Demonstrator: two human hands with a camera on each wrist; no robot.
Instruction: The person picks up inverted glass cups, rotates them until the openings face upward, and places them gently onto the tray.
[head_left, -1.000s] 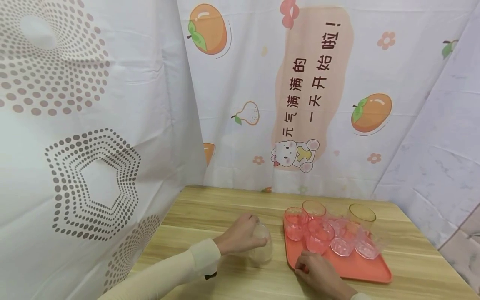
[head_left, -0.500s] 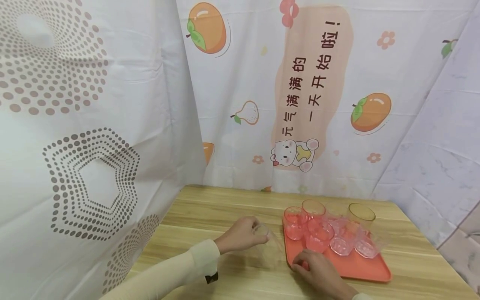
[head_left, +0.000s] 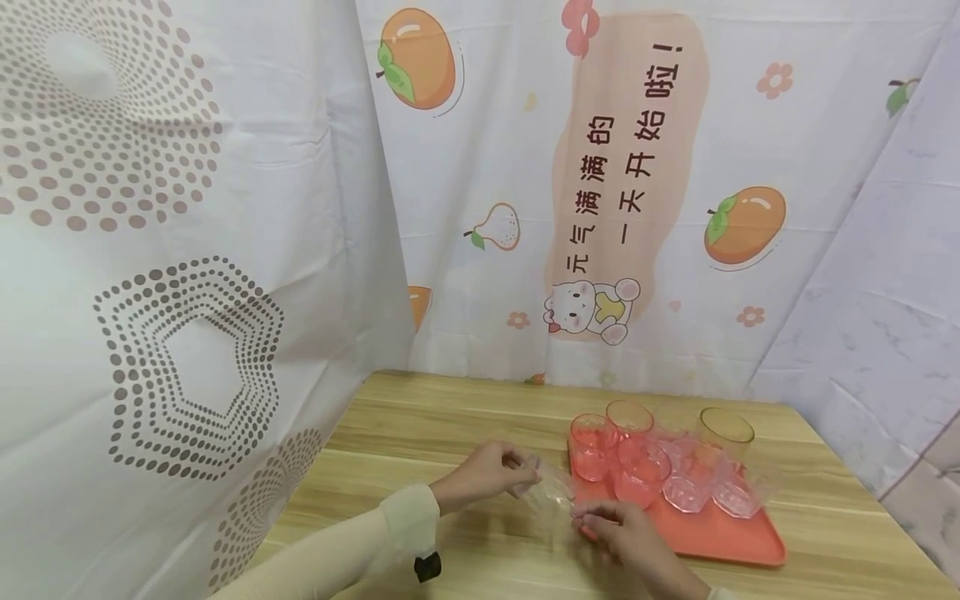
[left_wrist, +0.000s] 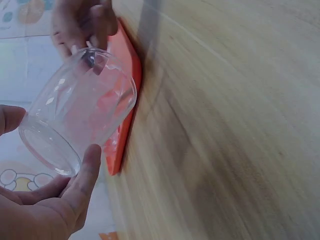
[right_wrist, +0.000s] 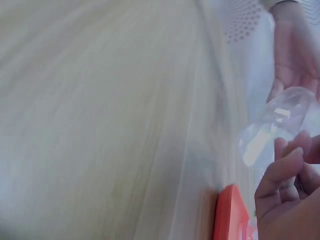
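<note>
A clear drinking glass [head_left: 551, 498] is held tilted above the table, left of the red tray. My left hand [head_left: 478, 478] holds one round end of the glass [left_wrist: 82, 107] between thumb and fingers, as the left wrist view shows. At the opposite end, my right hand [head_left: 633, 540] has curled fingers with the tips at the edge, seemingly pinching it. The right wrist view shows the right hand [right_wrist: 292, 185] in front of the glass [right_wrist: 270, 132], so the exact contact is partly hidden.
On the wooden table [head_left: 405, 417], the red tray [head_left: 723, 546] stands at the right. It carries several tumblers, among them a pink glass [head_left: 640, 475], a clear faceted glass [head_left: 686, 492] and an amber-rimmed glass [head_left: 727, 429]. Printed curtains [head_left: 480, 308] hang behind and at the left.
The glass has gone from upright to tilted, its far end swinging right toward my right hand. My right hand has moved slightly left, and its fingertips have met the glass.
</note>
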